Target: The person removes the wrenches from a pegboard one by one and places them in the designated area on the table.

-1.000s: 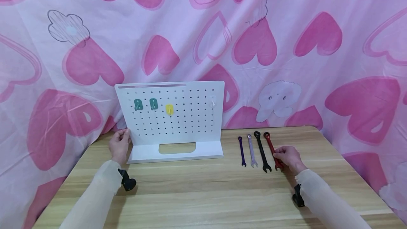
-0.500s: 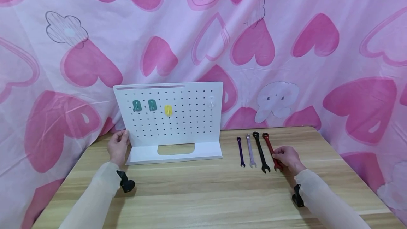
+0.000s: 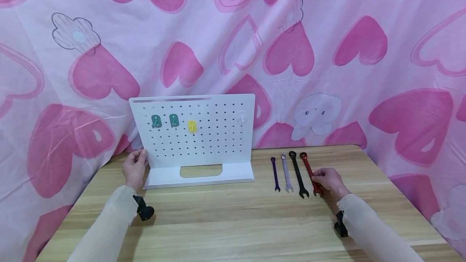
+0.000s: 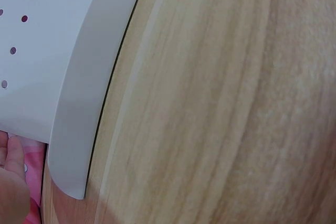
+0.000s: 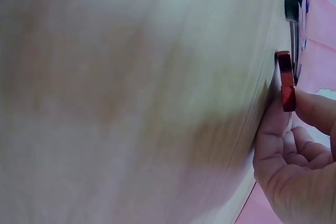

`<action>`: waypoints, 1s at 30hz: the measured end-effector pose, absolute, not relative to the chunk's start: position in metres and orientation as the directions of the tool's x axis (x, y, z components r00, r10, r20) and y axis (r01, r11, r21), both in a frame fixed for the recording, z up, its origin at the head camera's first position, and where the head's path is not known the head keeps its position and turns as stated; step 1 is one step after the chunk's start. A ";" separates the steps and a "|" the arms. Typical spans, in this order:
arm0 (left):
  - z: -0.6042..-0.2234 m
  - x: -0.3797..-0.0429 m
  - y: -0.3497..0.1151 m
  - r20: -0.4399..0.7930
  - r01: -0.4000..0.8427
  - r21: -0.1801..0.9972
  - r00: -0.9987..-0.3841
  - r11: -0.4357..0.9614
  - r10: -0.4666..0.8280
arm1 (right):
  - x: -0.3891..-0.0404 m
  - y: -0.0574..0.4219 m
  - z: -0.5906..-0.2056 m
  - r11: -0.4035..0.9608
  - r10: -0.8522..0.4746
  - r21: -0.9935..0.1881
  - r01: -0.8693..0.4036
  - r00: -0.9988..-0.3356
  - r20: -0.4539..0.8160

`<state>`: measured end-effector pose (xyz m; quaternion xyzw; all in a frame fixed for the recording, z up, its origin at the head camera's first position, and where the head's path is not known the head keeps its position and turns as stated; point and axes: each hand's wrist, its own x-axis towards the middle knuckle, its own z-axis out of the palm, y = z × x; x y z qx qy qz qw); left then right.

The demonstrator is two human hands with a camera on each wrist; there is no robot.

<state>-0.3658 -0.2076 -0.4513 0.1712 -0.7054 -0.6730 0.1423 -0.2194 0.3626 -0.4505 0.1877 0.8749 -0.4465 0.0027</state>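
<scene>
A white pegboard stand (image 3: 204, 140) stands upright at the left of the table. My left hand (image 3: 134, 169) holds the board's lower left edge between thumb and fingers; the left wrist view shows only part of this hand (image 4: 13, 182) at the edge. On the right, my right hand (image 3: 330, 182) pinches the shaft of a red combination wrench (image 3: 308, 166). The right wrist view shows the wrench's open end (image 5: 286, 82) between thumb and fingers. Left of it lie a black wrench (image 3: 298, 173), a silver wrench (image 3: 286, 171) and a small dark purple wrench (image 3: 275, 175).
Two green hooks (image 3: 174, 120), a yellow hook (image 3: 192, 126) and a clear hook (image 3: 242, 117) are fixed on the pegboard. A pink heart-patterned curtain (image 3: 211, 31) hangs behind the wooden table (image 3: 225, 221).
The head view has shifted very slightly. Both hands stay where they were, at the pegboard edge and on the red wrench.
</scene>
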 end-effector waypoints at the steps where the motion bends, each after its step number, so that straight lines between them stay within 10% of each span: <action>1: -0.451 -0.366 -0.207 -0.027 -0.047 0.998 -0.900 0.036 -0.435 | -0.219 0.362 -0.450 0.524 0.321 -0.785 0.330 -0.930 -0.177; 30: -0.453 -0.367 -0.207 -0.027 -0.057 0.997 -0.895 0.053 -0.446 | -0.216 0.358 -0.448 0.538 0.326 -0.778 0.325 -0.931 -0.164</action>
